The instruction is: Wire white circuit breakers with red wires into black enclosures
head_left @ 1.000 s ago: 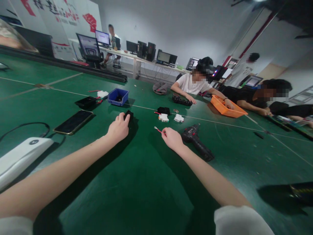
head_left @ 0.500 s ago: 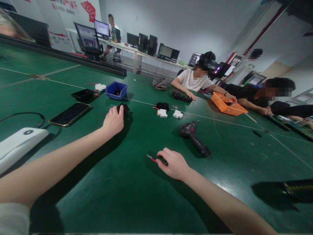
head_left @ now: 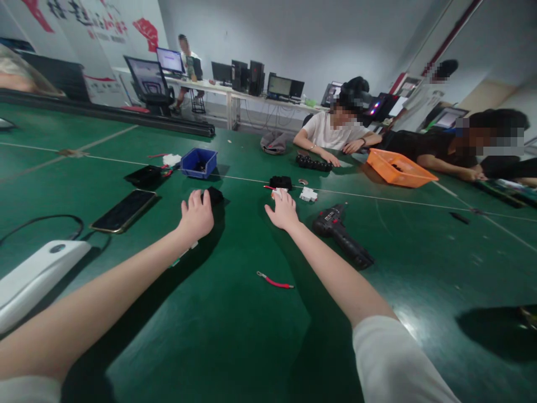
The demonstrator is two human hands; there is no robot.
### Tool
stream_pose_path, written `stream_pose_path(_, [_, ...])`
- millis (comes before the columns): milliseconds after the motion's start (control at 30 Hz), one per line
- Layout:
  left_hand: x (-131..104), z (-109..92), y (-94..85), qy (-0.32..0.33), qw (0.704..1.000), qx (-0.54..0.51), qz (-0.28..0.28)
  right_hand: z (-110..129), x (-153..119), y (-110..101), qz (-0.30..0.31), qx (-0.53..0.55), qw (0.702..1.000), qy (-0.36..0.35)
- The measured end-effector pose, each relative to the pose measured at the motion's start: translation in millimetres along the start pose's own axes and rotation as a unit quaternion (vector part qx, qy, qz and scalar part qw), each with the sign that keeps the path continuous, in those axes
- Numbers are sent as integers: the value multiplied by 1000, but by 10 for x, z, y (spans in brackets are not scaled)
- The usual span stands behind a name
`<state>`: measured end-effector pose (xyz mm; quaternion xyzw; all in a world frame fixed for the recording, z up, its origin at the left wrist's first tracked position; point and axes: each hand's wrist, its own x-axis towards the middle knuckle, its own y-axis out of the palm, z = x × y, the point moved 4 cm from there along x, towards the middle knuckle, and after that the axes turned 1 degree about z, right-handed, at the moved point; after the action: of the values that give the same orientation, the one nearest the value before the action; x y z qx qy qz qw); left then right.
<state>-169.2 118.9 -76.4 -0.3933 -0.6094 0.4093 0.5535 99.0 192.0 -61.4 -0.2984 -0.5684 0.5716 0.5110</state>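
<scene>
My left hand (head_left: 197, 214) is at a black part (head_left: 215, 196) on the green table, its fingers bent at the part's left side; whether it grips is unclear. My right hand (head_left: 283, 209) reaches over a white part (head_left: 277, 192), fingers apart and thumb out to the left. Just behind it lies a black block (head_left: 281, 182) with a red wire. Another white part (head_left: 309, 194) rests to the right. A red wire with metal ends (head_left: 277, 282) lies in front. Under my left forearm, a white and green piece (head_left: 184, 254) shows partly.
A black power screwdriver (head_left: 344, 235) lies right of my right arm. Left are a phone (head_left: 125, 211), a white device (head_left: 42, 280), a black tray (head_left: 144, 176) and a blue bin (head_left: 199, 163). An orange basket (head_left: 400, 168) stands near people across the table (head_left: 235, 336).
My right hand has let go of the red wire and moved forward to the white part. The person across has drawn a hand back from the orange basket.
</scene>
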Motion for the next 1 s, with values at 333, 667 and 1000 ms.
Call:
stream_pose_path(333, [35,2,40,13,999,-31,25,149,-736,-173,37,-32,998,-35])
stream_pose_path(667, [44,-17,66,27,999,-16,34,273,-1861,-642,111,53,973,-194])
stream_pose_path(1000, [47,-5,59,40,999,-23,23,179,-1319,-591,44,101,972,-209])
